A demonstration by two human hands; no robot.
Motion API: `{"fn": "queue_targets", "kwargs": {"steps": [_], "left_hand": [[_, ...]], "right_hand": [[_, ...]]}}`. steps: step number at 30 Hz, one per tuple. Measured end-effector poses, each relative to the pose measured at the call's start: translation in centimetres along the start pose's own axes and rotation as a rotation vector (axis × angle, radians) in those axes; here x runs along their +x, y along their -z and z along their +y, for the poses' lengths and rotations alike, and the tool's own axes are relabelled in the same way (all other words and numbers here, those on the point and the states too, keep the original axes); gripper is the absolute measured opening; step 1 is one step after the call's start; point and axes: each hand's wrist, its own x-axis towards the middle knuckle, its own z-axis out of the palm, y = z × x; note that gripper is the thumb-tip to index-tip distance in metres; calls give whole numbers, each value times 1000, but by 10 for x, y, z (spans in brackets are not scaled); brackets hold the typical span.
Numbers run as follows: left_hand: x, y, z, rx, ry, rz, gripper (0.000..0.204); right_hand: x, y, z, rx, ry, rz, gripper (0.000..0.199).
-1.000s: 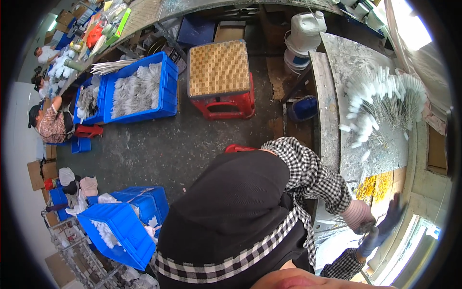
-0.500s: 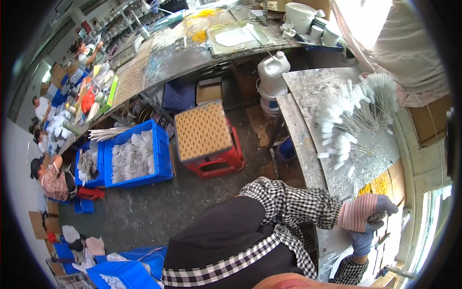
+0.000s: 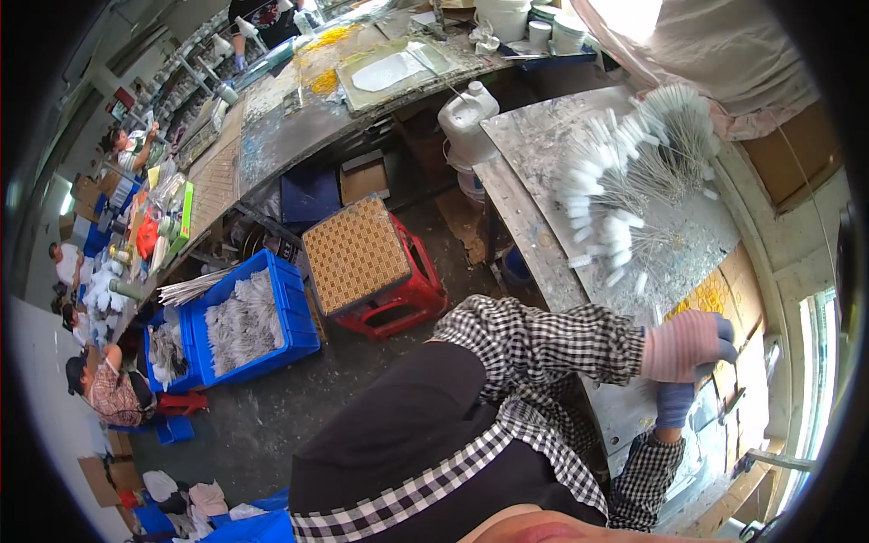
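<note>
Left grip (image 3: 685,347), in a pink-striped glove with blue-grey fingers, bends its fingers over the right grip (image 3: 674,404); in this view they overlap, and I cannot tell whether either is pressed together or pinching something, since the fingertips are hidden. Behind runs the long far desk (image 3: 213,156), and under both forearms lies the near desk (image 3: 681,264), close enough for bent elbows. On the floor a blue bin (image 3: 291,330) holds many pale stems, all packed upright or nearly so, probably to save room. Beside it stands the red stool (image 3: 407,276) with a checked cover, likely for softness. On the near desk, ahead of the grips, a bundle (image 3: 665,167) of thin stems lies fanned, white tips outward, perhaps so the tips are not squashed. The white jug (image 3: 468,119) sits on a bucket (image 3: 472,181), probably to spare floor space. Smallest, the yellow pieces (image 3: 713,294) lie just beyond the left grip, seemingly for easy reach.
</note>
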Motion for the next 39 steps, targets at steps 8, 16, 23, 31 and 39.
{"fn": "queue_targets", "kwargs": {"steps": [8,16,23,31,39], "left_hand": [[-43,-42,15,167,-62,-465,9],[2,-10,3,151,-43,-283,19],[-40,-35,-19,26,-147,-143,22],[40,-71,-10,66,-137,-332,11],[-40,-38,-10,-144,-182,-400,30]], "right_hand": [[-36,-36,-46,-220,159,118,44],[12,-32,21,-231,160,245,44],[-15,-13,5,-75,162,470,43],[-31,-38,7,-163,101,483,34],[-13,-74,-54,1044,-169,592,43]]}}
